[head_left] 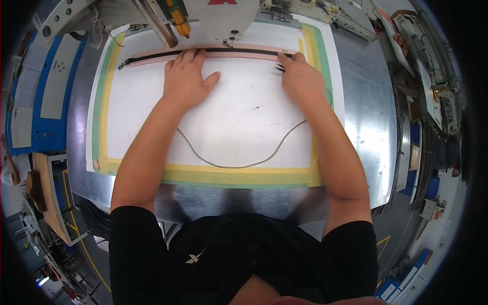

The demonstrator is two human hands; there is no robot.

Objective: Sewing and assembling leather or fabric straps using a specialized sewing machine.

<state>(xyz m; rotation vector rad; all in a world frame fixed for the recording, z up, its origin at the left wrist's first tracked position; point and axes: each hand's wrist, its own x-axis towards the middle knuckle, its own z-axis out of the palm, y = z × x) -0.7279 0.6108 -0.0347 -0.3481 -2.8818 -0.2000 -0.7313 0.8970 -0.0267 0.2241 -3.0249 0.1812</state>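
Note:
A long pink strip with a black zipper [147, 56] down its middle lies across the far side of a white template board [239, 117] edged in yellow and green tape. My left hand [185, 79] rests flat on the board, its fingertips pressing on the strip. My right hand [300, 76] is curled at the strip's right end, with small dark tweezers [280, 67] sticking out beside the fingers. The white head of a sewing machine [221, 18] hangs just behind the strip.
A thin dark cord [239, 163] curves over the board between my forearms. The board sits on a shiny metal table [366, 127]. A blue control panel [40, 96] stands at the left, and racks and clutter at the right.

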